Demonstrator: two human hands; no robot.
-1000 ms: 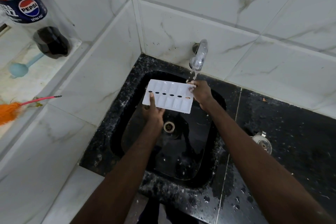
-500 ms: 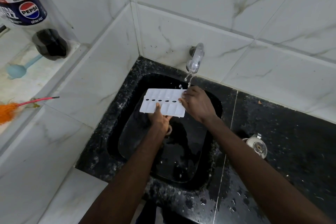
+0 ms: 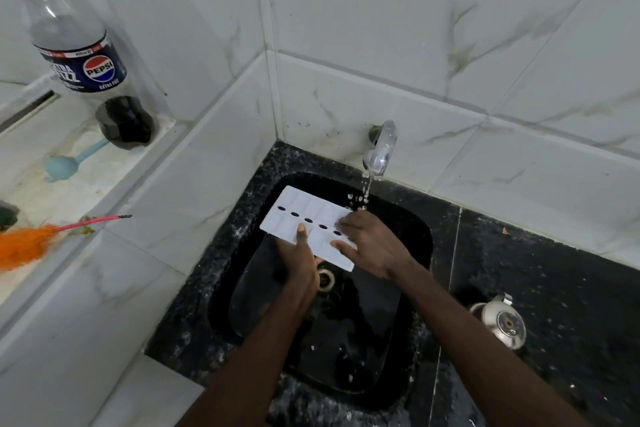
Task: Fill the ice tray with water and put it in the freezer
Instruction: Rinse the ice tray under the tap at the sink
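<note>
A white ice tray (image 3: 304,218) with a row of dark oval holes hangs over the black sink (image 3: 412,239). My left hand (image 3: 301,260) holds its near edge from below, thumb on top. My right hand (image 3: 370,246) lies over the tray's right end, fingers spread on it. A chrome tap (image 3: 379,149) on the wall runs a thin stream of water that lands at the tray's right end, beside my right fingers. Drops splash there.
A Pepsi bottle (image 3: 76,45) stands on a tiled ledge at the left, with a blue scoop (image 3: 65,163) and an orange duster (image 3: 31,243) nearby. A metal lid-like piece (image 3: 502,321) rests on the black granite counter right of the sink. The drain (image 3: 325,279) shows below the tray.
My right hand has slid from the tray's far right corner onto its top surface. The tray has dropped slightly and tilted, staying under the running tap.
</note>
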